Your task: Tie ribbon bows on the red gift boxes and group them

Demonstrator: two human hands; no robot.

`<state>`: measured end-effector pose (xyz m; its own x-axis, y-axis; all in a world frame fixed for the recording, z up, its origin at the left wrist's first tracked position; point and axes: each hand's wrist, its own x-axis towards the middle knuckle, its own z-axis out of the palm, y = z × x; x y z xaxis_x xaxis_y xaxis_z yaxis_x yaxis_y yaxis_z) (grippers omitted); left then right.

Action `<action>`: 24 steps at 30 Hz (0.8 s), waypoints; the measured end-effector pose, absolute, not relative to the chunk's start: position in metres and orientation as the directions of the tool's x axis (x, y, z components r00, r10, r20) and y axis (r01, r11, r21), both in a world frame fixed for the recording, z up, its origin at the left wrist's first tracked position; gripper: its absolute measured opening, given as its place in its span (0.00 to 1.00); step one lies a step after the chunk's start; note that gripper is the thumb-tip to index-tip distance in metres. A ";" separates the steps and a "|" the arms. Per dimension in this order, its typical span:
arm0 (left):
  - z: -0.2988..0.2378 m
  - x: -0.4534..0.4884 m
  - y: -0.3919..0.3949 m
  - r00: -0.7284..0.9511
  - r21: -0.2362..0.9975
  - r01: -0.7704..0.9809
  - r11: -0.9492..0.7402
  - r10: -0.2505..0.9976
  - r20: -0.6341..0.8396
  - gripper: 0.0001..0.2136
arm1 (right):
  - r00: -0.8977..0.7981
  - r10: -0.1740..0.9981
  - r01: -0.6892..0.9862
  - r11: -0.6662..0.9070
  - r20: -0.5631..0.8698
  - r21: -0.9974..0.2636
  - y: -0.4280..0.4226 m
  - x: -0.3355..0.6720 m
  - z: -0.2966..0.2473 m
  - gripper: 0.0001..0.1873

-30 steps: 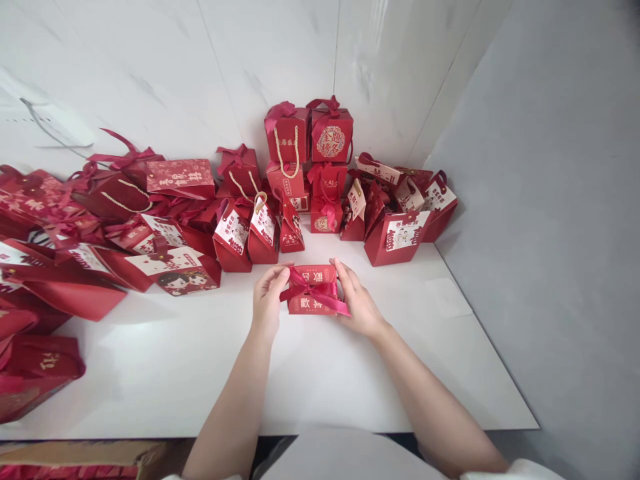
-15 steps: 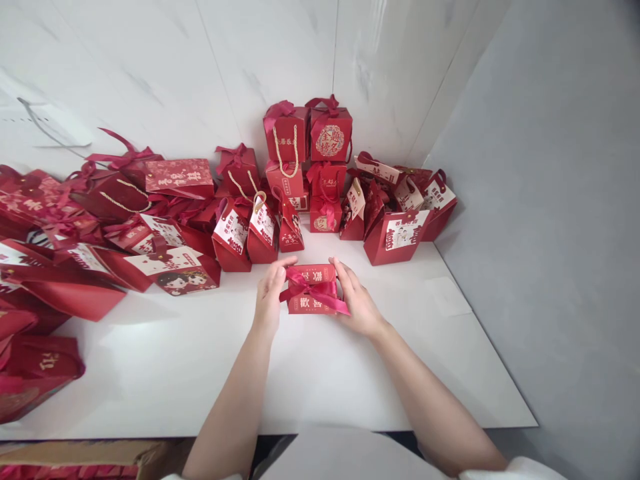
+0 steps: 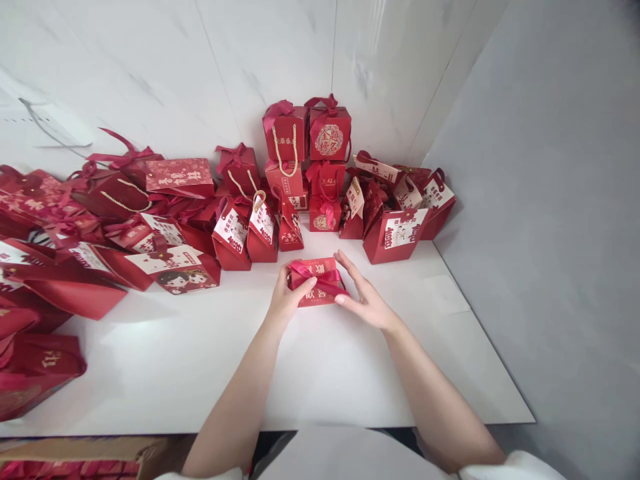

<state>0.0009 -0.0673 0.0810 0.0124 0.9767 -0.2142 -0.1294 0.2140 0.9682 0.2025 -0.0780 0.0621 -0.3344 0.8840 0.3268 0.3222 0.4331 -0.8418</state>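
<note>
A small red gift box (image 3: 324,267) with gold lettering sits in front of me, a dark pink ribbon bow (image 3: 327,285) tied across its top. Around its left end curls my left hand (image 3: 285,299), the thumb pressing on the top by the bow; its other fingers are partly hidden behind the box. My right hand (image 3: 371,303) is open at the right end, thumb and fingers apart, the thumb tip at the ribbon's tail. Whether the right fingers touch the box I cannot tell.
Red gift boxes (image 3: 329,139) are stacked against the marbled wall (image 3: 270,47). More red bags (image 3: 397,243) stand right of them, and a heap of boxes (image 3: 185,280) covers the left of the white table (image 3: 320,373). An open carton (image 3: 145,450) stands below the front edge.
The box has shifted slightly right and away from me. My left thumb has moved onto its top, while my right hand has loosened, its thumb and fingers now spread.
</note>
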 end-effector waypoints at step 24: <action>0.085 -0.007 -0.075 -0.153 0.976 0.217 -0.006 0.987 0.040 0.25 | -0.196 0.946 0.632 0.324 0.259 -0.704 -0.089 0.180 0.061 0.29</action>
<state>-0.0066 -0.0750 0.0849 -0.1534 0.9873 0.0402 0.2171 -0.0060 0.9761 0.1798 -0.0888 0.0612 -0.1957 0.9458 0.2591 0.6324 0.3237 -0.7038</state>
